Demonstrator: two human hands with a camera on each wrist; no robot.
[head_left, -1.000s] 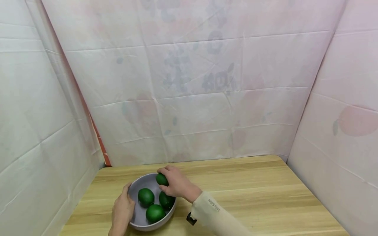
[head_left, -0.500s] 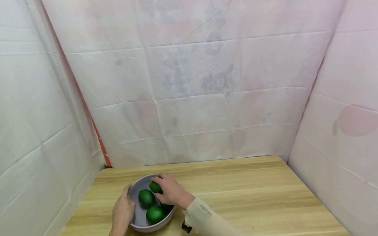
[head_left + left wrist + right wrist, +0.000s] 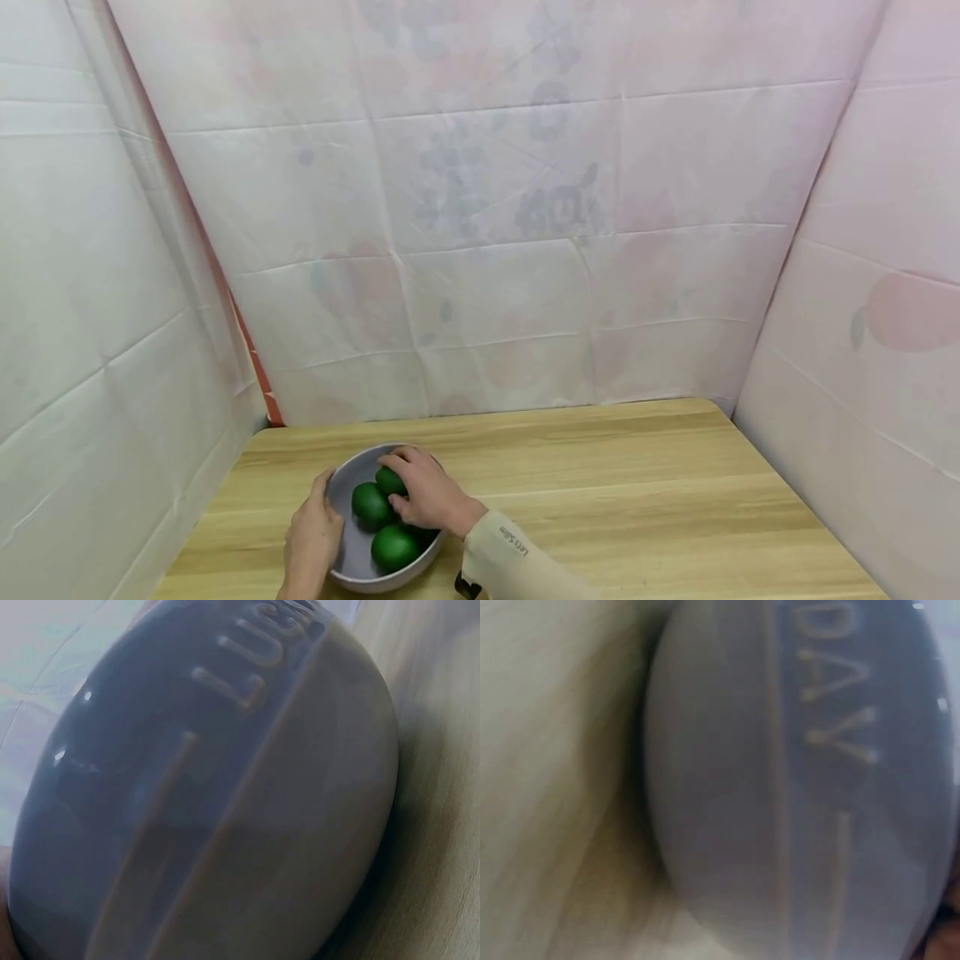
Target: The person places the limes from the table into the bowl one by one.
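Note:
A grey bowl (image 3: 347, 540) sits at the front left of the wooden table, holding several glossy dark-green, lime-like fruits. My left hand (image 3: 312, 533) grips its left rim. Inside the far right part of the bowl, my right hand (image 3: 431, 496) holds one green fruit (image 3: 390, 481) between thumb and fingers. A second green fruit (image 3: 371, 505) lies just left of it and a third green fruit (image 3: 395, 547) nearer the front. Another is mostly hidden beneath the right hand. Both wrist views show the bowl's outer wall (image 3: 300, 802) with raised lettering; the fruits are out of sight there.
The wooden table (image 3: 637, 500) stretches off to the right of the bowl. Pale printed sheets hang behind it as a back wall (image 3: 487, 292) and along both sides. A black strap (image 3: 467, 586) shows under the right sleeve (image 3: 517, 558).
My right hand has moved left and slightly toward the front, lowering the held fruit from the bowl's far right rim to beside the other fruits. The left hand stays on the rim.

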